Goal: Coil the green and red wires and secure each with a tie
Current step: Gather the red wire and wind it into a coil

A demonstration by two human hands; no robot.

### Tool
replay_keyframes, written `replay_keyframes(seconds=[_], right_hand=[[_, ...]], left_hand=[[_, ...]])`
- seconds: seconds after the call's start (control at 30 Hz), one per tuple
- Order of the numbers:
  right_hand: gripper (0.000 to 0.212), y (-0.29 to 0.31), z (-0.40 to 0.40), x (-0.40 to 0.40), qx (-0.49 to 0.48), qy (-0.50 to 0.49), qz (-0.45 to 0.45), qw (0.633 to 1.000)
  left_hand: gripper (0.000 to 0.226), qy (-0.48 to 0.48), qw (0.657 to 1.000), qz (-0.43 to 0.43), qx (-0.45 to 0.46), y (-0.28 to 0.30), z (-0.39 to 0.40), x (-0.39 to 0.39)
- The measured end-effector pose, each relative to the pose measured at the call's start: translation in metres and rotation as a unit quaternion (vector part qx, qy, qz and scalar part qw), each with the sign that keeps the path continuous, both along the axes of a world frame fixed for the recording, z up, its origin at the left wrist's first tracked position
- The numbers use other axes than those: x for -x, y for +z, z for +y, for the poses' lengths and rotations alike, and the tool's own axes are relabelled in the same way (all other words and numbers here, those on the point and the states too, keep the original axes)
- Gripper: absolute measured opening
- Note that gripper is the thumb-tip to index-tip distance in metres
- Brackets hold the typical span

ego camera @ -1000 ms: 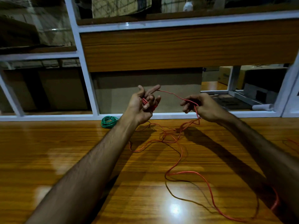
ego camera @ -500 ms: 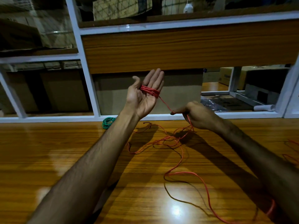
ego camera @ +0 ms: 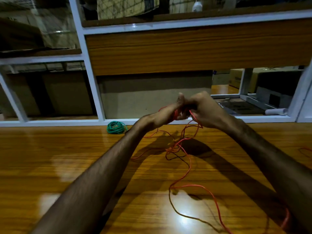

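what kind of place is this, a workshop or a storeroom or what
Probably a storeroom or shop back room with a work counter. A glossy wooden table faces white-framed shelving stacked with cardboard boxes, and wire is being bundled: a green coil lies finished, red wire still loose.

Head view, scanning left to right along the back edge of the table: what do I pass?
Green wire coil lying on the wooden table → left hand with red wire wound on it → right hand pinching the strand → white roll on the ledge behind.
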State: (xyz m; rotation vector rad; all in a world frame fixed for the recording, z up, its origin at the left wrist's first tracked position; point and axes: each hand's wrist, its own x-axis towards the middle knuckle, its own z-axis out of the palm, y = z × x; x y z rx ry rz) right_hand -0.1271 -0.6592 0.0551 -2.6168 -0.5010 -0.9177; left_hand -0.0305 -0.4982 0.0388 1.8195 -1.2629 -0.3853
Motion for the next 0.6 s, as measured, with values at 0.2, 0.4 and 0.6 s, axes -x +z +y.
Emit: replay_keyframes(seconds=[0.2,0.4,0.6], right_hand=[[0.029,-0.002,-0.01,-0.008,0.004,0.022,-0.108,0.994],[0.026,-0.005,-0.02,-0.014,0.017,-0.022,-0.166,0.986],[0.026,-0.008,-0.021,-0.012,0.077,-0.062,-0.217,0.971]], left_hand=[[0.101,-0.037,0.984,0.12,-0.128,0.01,0.003,0.01],[0.058,0.034,0.963,-0.033,-0.265,0.021,-0.001,0.018],[0.04,0.046,0.968,-0.059,-0.24,0.017,-0.003,0.022]])
